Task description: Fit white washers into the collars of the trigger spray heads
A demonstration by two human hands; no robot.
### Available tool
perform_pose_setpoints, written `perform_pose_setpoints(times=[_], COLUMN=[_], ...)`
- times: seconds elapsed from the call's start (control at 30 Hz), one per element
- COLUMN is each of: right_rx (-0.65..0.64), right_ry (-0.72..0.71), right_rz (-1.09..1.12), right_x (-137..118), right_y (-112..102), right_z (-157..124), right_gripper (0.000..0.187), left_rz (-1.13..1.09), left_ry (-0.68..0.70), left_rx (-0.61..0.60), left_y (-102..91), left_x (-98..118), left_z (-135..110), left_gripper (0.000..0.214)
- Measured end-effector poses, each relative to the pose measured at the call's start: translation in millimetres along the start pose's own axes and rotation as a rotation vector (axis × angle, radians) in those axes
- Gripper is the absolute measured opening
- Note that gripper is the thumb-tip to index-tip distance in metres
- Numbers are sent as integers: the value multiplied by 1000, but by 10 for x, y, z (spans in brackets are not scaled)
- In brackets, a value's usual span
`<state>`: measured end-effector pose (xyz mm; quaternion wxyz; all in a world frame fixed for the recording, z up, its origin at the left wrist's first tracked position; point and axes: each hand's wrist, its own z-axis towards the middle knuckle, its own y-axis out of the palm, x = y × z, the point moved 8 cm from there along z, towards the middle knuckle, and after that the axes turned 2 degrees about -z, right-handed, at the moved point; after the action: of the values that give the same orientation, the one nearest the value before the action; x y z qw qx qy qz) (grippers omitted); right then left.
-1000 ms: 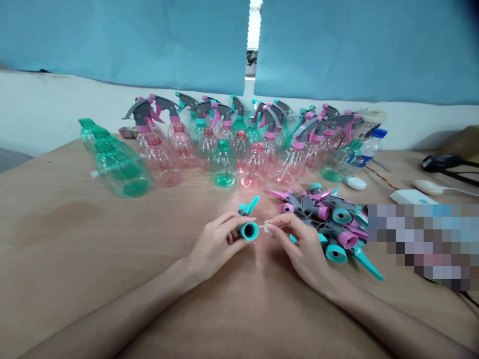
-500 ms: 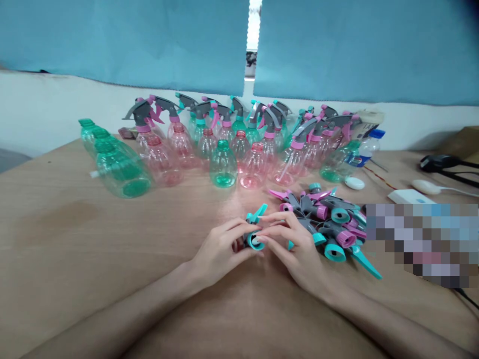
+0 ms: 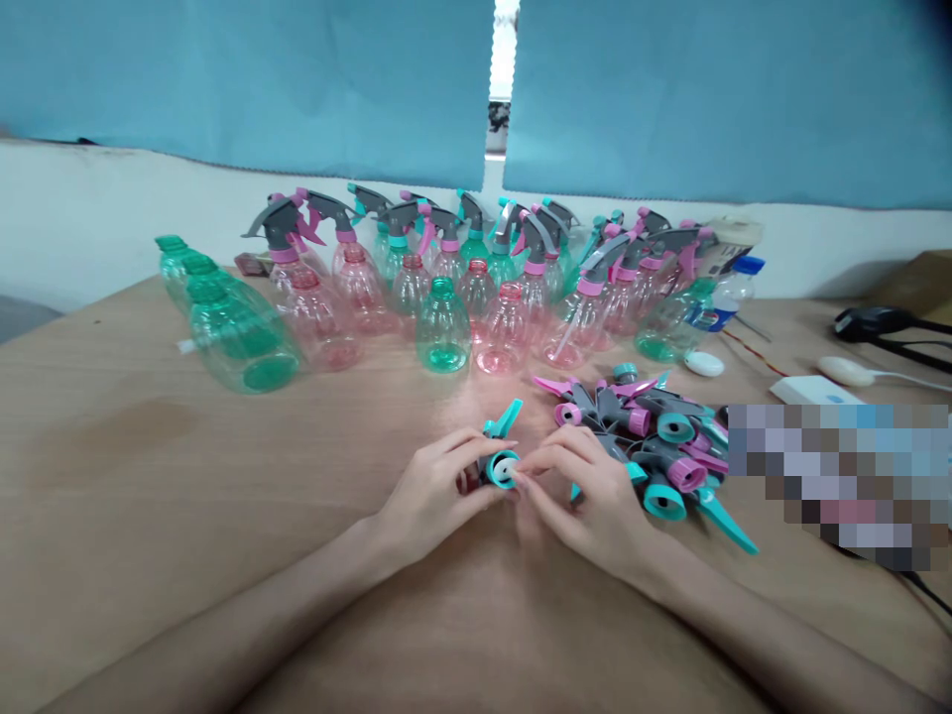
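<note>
My left hand [image 3: 435, 488] is closed round a grey and teal trigger spray head [image 3: 503, 426], its teal lever pointing up and its round collar facing me. A small white washer [image 3: 505, 469] with a dark centre hole shows in the mouth of the collar. My right hand [image 3: 587, 496] has thumb and forefinger pinched together at the washer's right edge, touching it at the collar rim. The grey body of the spray head is mostly hidden behind my left fingers. Close to the right hand lies a pile of spray heads [image 3: 675, 428] with teal and pink collars.
Behind my hands stand open pink bottles [image 3: 503, 332], an open green bottle [image 3: 444, 327] and several bottles fitted with spray heads [image 3: 534, 268]. Green bottles [image 3: 242, 332] stand at left. At right are a blue-capped bottle [image 3: 736, 293], a white box [image 3: 816, 391] and cables on the wooden table [image 3: 185, 535].
My right fingers have drawn slightly back from the collar, and the white washer in it now shows more fully. The spray head has shifted slightly left and up.
</note>
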<state>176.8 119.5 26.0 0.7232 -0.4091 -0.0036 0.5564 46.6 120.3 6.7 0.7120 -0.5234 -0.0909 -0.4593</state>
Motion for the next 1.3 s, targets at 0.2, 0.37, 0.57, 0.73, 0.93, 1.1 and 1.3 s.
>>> perform_pose_setpoints(times=[0.2,0.37,0.57,0.73,0.93,1.1,1.3], right_rx=[-27,-52,-100,-109,-191,-243,-211], right_ry=[22,39,48,19,93,176,155], right_rz=[-5,-44,-73,-98,-42,-6,-49], right_x=[8,13,29,5,51,119,119], right_y=[41,43,88,105,172,217,217], right_z=[-3,18,-1,-1,-16,-55,-61], right_gripper=[10,10,14,14,17,26,15], left_rz=[9,37,78,88,98,88,90], left_ry=[6,35,72,77,51,30,65], left_rx=[-3,-6,7,-6,-15,-17,-20], left_y=[10,2,-3,8,11,18,63], left_x=[2,9,-6,19,30,32,66], left_z=[-2,-8,-19,-22,-16,-16,-24], left_gripper=[30,26,25,24,24,20,17])
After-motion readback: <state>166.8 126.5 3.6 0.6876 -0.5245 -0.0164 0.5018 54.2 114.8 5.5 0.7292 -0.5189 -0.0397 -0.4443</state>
